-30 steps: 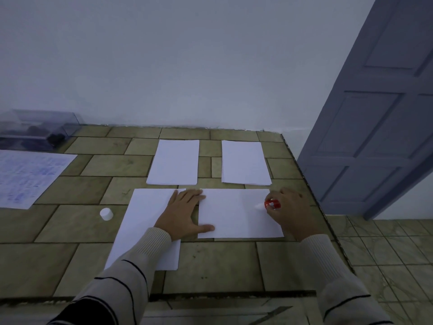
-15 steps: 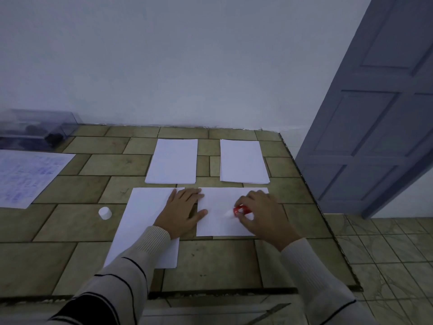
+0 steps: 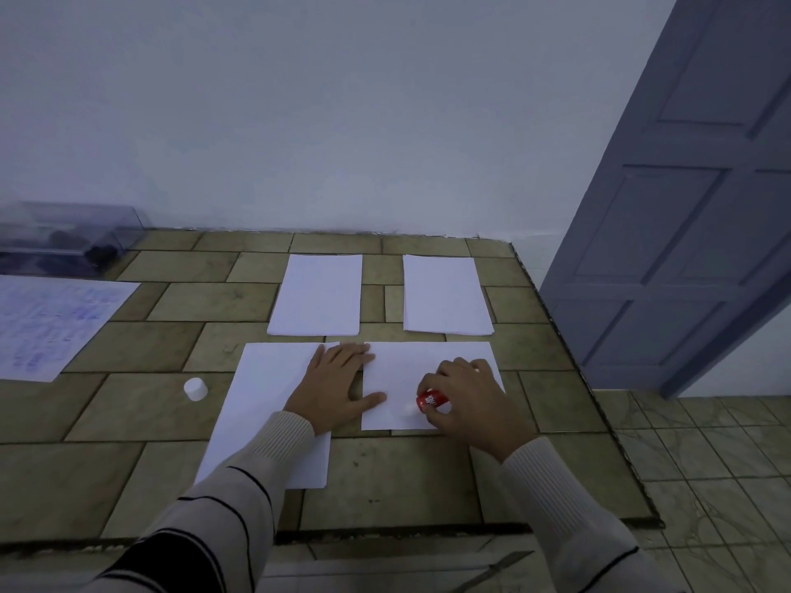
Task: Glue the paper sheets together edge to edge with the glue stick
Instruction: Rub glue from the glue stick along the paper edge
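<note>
Head view: tiled table [image 3: 128, 404] against white wall [image 3: 342, 122], blue door [image 3: 685, 250] right. Left hand [image 3: 338, 385] lies on paper sheets [image 3: 274, 387], fingers flat; right hand [image 3: 471, 400] pinches glue stick [image 3: 431, 400].

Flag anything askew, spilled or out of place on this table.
Nothing spilled or damaged. Only the small white plastic cap sits loose on the tan tiled table, apart from the red glue stick in the right hand.

A tiled table [image 3: 406, 477] bears paper sheets [image 3: 316, 295], white cap [image 3: 195, 389].
</note>
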